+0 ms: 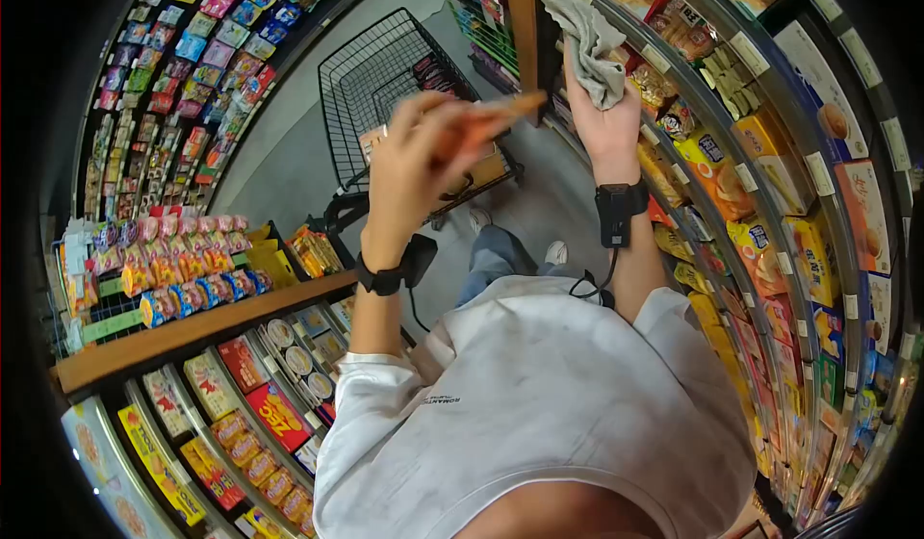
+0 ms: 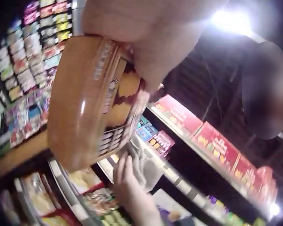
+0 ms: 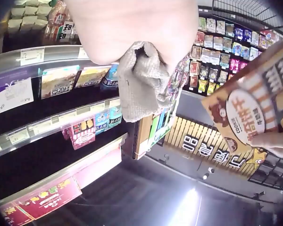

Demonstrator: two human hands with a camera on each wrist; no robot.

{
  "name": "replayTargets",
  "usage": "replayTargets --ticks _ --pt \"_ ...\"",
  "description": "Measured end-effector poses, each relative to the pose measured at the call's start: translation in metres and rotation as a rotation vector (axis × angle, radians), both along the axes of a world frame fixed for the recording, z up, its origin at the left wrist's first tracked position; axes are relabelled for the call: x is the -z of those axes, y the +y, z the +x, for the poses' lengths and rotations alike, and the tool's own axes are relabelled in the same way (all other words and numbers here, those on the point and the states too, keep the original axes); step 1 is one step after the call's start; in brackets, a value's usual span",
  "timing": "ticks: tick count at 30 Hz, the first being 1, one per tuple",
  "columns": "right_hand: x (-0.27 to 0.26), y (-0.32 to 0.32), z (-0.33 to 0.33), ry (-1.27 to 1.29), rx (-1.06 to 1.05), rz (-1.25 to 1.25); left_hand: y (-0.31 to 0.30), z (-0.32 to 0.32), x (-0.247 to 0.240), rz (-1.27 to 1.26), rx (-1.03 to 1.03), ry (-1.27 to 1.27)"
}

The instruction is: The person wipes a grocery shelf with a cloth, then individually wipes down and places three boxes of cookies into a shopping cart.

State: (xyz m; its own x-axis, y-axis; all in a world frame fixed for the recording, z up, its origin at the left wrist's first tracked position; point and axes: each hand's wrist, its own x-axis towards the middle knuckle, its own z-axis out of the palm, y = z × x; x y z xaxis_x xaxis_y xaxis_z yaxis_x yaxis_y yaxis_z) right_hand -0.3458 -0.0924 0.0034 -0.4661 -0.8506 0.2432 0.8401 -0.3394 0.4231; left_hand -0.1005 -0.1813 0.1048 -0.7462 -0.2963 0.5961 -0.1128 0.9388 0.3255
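Observation:
My left hand (image 1: 402,175) grips a brown cookie box (image 2: 78,103), raised in front of my chest and blurred in the head view. The right wrist view shows the face of this cookie box (image 3: 247,106), with a bear, striped print and the word COOKIE; a thumb lies on its edge. My right hand (image 1: 608,135) reaches forward beside the right-hand shelves and holds a crumpled grey cloth (image 1: 589,48). Folds of the cloth (image 3: 142,89) hang from the hand in the right wrist view. Cloth and cookie box are apart.
A black wire shopping cart (image 1: 337,106) stands ahead on the grey floor, with a cardboard box and dark packs inside. Shelves of packaged snacks (image 1: 760,250) curve along my right. To the left are a wood-edged shelf (image 1: 192,332) and a wall of hanging snack bags (image 1: 183,67).

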Motion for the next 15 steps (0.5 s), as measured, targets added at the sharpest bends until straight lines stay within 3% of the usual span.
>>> replayTargets --ticks 3,7,10,11,13,15 --pt "0.002 -0.017 0.000 0.054 0.068 0.058 -0.017 -0.001 0.000 -0.150 0.290 -0.192" --pt "-0.014 -0.050 0.010 0.075 0.112 0.075 -0.052 0.002 0.003 -0.394 0.433 -0.343" --pt "-0.034 -0.082 0.039 0.866 0.616 0.904 -0.084 0.002 0.004 -0.398 0.511 -0.319" --pt "-0.033 -0.088 0.038 0.878 0.615 0.914 -0.091 0.002 0.004 -0.446 0.595 -0.340" --pt "-0.027 -0.093 0.034 0.066 0.154 0.172 -0.108 0.000 0.013 -0.527 0.634 -0.322" --pt "-0.023 -0.100 0.035 0.057 0.173 0.193 -0.116 -0.005 0.019 -0.493 0.705 -0.351"
